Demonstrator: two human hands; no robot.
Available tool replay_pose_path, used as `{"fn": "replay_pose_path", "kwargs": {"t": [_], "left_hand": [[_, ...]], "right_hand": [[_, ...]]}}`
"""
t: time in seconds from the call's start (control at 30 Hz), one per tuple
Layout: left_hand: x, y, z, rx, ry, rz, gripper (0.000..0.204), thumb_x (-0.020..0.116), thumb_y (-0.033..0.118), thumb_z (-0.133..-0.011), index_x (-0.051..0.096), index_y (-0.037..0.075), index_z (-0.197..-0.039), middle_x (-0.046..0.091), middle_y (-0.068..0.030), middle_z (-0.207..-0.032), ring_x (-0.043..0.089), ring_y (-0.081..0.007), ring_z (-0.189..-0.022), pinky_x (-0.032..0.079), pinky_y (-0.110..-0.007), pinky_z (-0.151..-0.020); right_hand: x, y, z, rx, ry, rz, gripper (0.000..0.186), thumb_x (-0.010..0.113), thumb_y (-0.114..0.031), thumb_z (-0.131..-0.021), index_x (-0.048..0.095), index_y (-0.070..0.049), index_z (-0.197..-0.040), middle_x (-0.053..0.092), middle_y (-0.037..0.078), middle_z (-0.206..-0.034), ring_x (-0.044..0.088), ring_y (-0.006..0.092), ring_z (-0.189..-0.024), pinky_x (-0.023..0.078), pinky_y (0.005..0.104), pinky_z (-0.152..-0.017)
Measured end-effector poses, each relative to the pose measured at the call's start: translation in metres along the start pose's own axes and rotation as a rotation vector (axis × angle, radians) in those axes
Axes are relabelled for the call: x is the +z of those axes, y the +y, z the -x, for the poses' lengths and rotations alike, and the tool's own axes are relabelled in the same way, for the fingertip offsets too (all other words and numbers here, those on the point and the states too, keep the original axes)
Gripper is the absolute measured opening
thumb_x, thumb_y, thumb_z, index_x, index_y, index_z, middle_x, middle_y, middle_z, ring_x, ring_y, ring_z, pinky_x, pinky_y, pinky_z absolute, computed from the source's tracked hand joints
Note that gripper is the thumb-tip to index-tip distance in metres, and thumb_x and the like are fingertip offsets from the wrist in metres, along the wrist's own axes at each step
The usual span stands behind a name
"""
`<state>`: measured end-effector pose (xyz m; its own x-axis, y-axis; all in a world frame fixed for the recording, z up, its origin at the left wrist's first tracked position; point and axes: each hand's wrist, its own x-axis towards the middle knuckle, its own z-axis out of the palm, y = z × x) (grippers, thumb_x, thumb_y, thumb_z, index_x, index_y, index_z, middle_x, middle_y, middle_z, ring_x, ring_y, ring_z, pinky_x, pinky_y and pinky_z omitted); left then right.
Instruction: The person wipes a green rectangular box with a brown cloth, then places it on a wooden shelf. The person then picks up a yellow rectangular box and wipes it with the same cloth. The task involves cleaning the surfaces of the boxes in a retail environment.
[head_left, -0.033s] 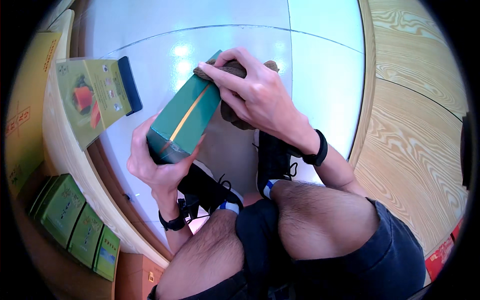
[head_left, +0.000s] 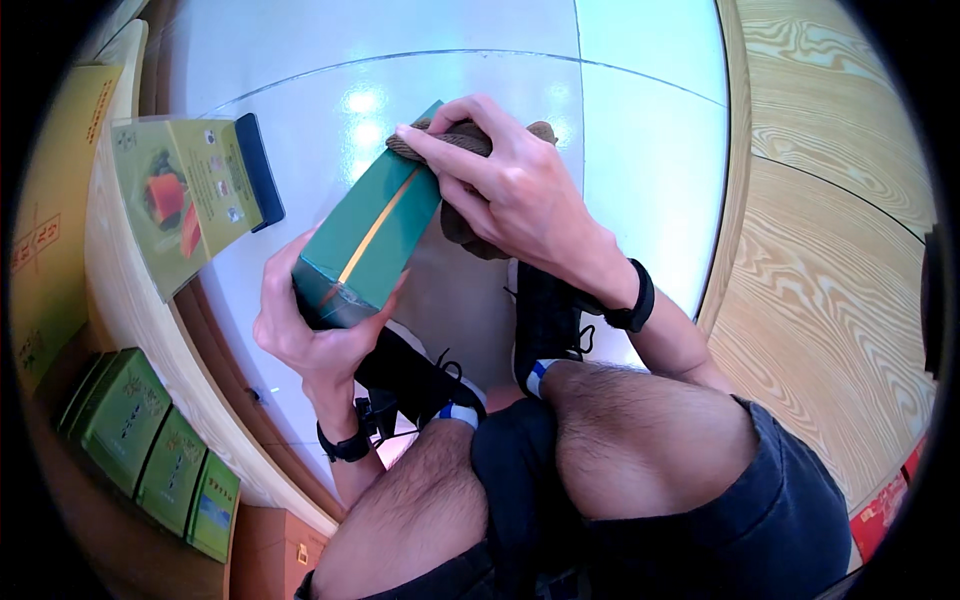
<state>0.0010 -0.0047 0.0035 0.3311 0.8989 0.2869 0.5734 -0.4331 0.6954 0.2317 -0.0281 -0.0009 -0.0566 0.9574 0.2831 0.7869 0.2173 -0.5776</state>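
Note:
My left hand [head_left: 305,315] grips the lower end of a green box [head_left: 365,235] with a thin yellow stripe, thumb and fingers around its sides. At the box's upper end, my right hand [head_left: 505,190] is closed on a brown, ribbed cloth [head_left: 470,232], with part of the cloth pressed over the box's top edge. The box is tilted diagonally above my black shoes [head_left: 545,320] and the tiled floor.
On my left, a pale wooden shelf edge [head_left: 180,370] holds a printed display card [head_left: 195,190], a large yellow box [head_left: 55,190] and green packages [head_left: 125,410]; a brown box [head_left: 270,550] is below. A wood-grain surface [head_left: 820,300] with red packages [head_left: 880,515] is at right.

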Motion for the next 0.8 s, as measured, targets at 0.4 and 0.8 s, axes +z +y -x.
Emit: {"fn": "replay_pose_path", "kwargs": {"t": [0.4,0.8], "left_hand": [[-0.004,-0.01,0.007,0.034,-0.023,0.003,0.076,0.099,0.032,-0.06,0.061,0.002,-0.118,0.074,-0.0159,-0.104,0.075,-0.0291,-0.089,0.061,-0.036,-0.078],[-0.005,-0.017,0.011,0.046,-0.021,-0.01,0.078,0.1,0.035,-0.06,0.06,0.002,-0.119,0.073,-0.0168,-0.105,0.074,-0.0289,-0.09,0.06,-0.036,-0.078]], "right_hand": [[0.004,0.005,0.002,0.001,-0.006,0.042,0.038,0.072,-0.006,-0.083,0.069,-0.006,-0.122,0.059,0.011,-0.107,0.066,0.0249,-0.086,0.058,0.0346,-0.071],[0.006,0.011,0.003,0.024,-0.019,0.066,0.038,0.072,-0.007,-0.085,0.069,-0.007,-0.123,0.06,0.01,-0.106,0.066,0.0239,-0.087,0.058,0.0346,-0.07]]}}
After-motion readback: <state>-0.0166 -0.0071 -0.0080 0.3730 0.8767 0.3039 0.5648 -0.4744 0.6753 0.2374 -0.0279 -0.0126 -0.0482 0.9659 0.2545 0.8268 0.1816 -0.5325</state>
